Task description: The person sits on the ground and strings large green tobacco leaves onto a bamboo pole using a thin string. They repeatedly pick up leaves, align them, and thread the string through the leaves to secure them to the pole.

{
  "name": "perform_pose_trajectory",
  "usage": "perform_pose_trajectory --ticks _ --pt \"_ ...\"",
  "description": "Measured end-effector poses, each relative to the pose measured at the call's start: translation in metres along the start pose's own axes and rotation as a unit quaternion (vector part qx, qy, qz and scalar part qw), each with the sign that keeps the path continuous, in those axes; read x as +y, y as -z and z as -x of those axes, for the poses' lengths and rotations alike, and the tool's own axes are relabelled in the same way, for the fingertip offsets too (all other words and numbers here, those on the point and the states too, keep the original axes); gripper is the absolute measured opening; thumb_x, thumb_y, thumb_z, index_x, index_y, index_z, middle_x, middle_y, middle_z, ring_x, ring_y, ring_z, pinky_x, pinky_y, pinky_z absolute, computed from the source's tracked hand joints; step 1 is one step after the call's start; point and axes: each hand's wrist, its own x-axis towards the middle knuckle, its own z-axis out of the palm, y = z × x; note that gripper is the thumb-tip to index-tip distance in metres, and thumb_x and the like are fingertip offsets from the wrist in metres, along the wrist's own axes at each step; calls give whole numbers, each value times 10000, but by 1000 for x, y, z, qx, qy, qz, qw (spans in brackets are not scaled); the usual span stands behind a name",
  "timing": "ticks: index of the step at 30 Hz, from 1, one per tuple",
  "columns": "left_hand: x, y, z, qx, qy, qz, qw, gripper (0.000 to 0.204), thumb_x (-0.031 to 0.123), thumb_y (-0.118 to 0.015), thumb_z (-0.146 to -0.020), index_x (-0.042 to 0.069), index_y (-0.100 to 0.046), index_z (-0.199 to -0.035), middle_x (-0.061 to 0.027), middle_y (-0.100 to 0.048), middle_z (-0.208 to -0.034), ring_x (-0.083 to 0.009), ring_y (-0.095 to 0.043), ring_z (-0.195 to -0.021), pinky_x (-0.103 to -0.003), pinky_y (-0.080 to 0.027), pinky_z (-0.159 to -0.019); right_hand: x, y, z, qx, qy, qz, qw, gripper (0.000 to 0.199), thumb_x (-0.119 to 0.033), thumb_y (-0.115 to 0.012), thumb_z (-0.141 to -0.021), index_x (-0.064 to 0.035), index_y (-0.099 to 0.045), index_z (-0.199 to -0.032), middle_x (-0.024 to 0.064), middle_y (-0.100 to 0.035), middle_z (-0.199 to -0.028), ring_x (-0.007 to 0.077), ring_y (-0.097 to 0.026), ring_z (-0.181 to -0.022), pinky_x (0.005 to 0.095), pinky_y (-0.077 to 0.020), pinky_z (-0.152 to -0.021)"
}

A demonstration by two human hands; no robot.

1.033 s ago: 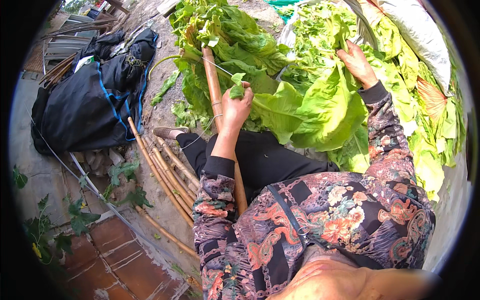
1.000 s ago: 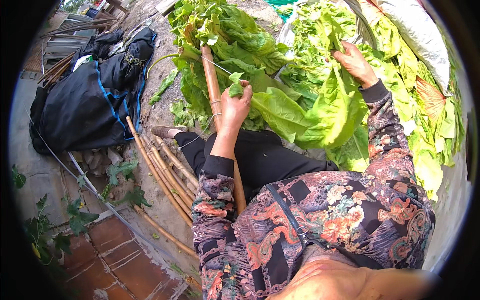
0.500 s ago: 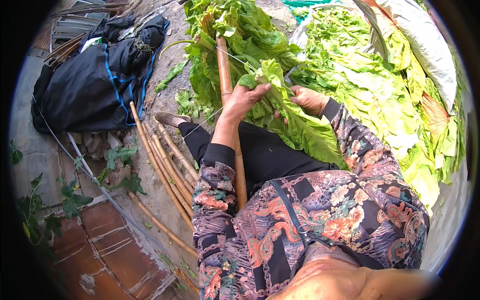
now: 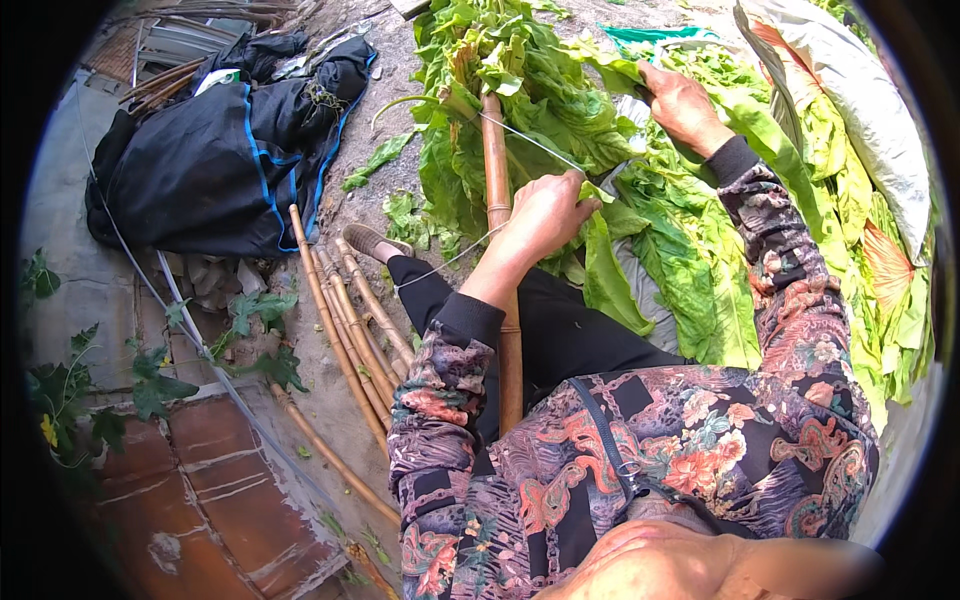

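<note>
A bamboo pole (image 4: 497, 165) slants up from my lap, with a thick bunch of broad green leaves (image 4: 520, 95) hanging around its far end. White string (image 4: 535, 143) runs taut from the pole to my left hand (image 4: 545, 218). That hand is closed in front of the pole, gripping the string and the stem end of a green leaf (image 4: 615, 275) that hangs down. Farther away and to the right, my right hand (image 4: 688, 108) is raised with its fingers bent around a long green leaf (image 4: 612, 68); its fingertips are partly hidden.
A large heap of loose leaves (image 4: 690, 260) spreads at the right beside a white sack (image 4: 865, 110). Several bare bamboo poles (image 4: 345, 320) lie on the ground at left. Beyond them sits a black cloth bundle (image 4: 190, 175) with blue edging. Vines (image 4: 155, 385) grow by brick-red paving (image 4: 200, 500).
My right hand has moved up and right, away from the left hand, and reached the leaves there. The leaf both hands held across my lap now hangs from the left hand near the string.
</note>
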Motion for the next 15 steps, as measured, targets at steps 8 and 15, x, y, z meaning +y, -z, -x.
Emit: perform_pose_trajectory --ticks 8,15 --pt "-22 102 -54 264 17 -37 964 220 228 -530 -888 45 -652 -901 -174 -639 -753 -344 -639 -724 -407 -496 -661 -56 -99 -64 17 338 47 940 272 -111 -543 -782 -203 -591 -1034 8 -558 -868 196 -566 -871 371 -396 -821" --pt "-174 6 -38 170 236 266 919 212 179 -542 -898 13 -673 -887 -67 -613 -674 -152 -543 -579 -281 -421 -555 -42 -155 -49 -24 19 -447 894 296 4 -520 -826 -41 -563 -1116 144 -621 -986 244 -592 -943 319 -449 -836"
